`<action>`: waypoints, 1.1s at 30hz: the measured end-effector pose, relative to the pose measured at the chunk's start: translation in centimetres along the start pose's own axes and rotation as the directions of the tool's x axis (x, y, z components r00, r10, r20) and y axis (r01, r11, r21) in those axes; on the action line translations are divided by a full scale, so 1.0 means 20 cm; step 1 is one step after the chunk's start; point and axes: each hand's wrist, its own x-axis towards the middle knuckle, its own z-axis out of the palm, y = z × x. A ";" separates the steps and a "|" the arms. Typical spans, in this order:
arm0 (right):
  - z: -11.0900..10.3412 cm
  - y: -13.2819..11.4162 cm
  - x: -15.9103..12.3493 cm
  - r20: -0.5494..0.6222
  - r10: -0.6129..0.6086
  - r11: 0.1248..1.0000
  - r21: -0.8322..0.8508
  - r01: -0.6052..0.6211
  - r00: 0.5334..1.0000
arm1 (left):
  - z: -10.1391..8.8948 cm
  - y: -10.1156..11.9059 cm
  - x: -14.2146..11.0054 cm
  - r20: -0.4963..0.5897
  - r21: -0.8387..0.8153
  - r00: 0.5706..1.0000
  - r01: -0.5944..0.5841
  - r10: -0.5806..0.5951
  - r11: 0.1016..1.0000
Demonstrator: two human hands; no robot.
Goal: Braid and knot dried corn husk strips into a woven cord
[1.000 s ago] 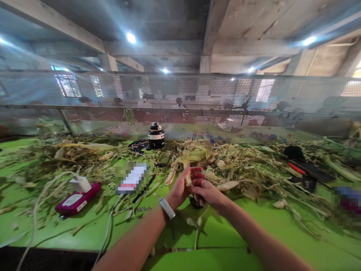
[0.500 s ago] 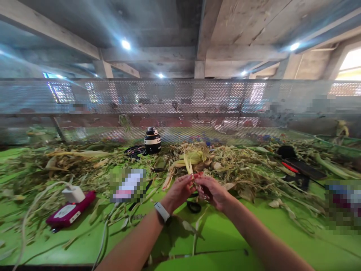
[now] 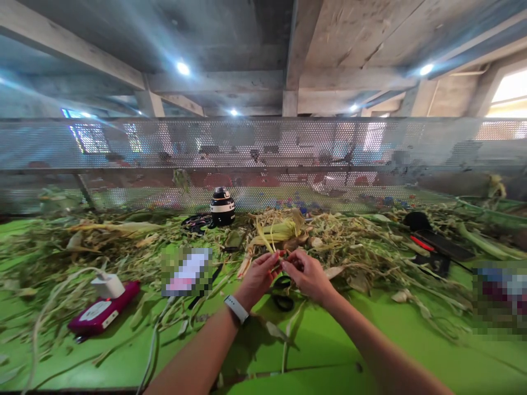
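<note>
My left hand point(image 3: 260, 273) pinches a pale corn husk strip point(image 3: 267, 239) that sticks up past the fingertips. Close on its right, my right hand point(image 3: 307, 277) is closed with fingertips meeting the left ones at the strip's lower end. Small red spots show at the fingertips; I cannot tell what they are. Behind the fingers lies a yellow-green bundle of corn husks point(image 3: 284, 230). Just below the hands, black looped handles point(image 3: 283, 302), like those of scissors, rest on the green table point(image 3: 329, 351).
Dried husk scraps point(image 3: 370, 247) cover the table's back. A black bottle point(image 3: 223, 208) stands before a perforated metal screen point(image 3: 263, 142). At left are a purple power strip point(image 3: 105, 312) with a white charger point(image 3: 107, 284) and a blurred phone point(image 3: 188, 271). A dark device point(image 3: 442, 244) lies at right.
The strip ends have spread and lean further left. My right hand has turned and shifted slightly, its fingers curling more tightly, and more of the black handles shows.
</note>
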 end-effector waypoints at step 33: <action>0.00 0.04 0.04 -0.035 0.188 0.865 0.479 -0.149 0.982 | 0.02 0.02 -0.06 0.127 0.192 0.963 0.213 -0.239 0.958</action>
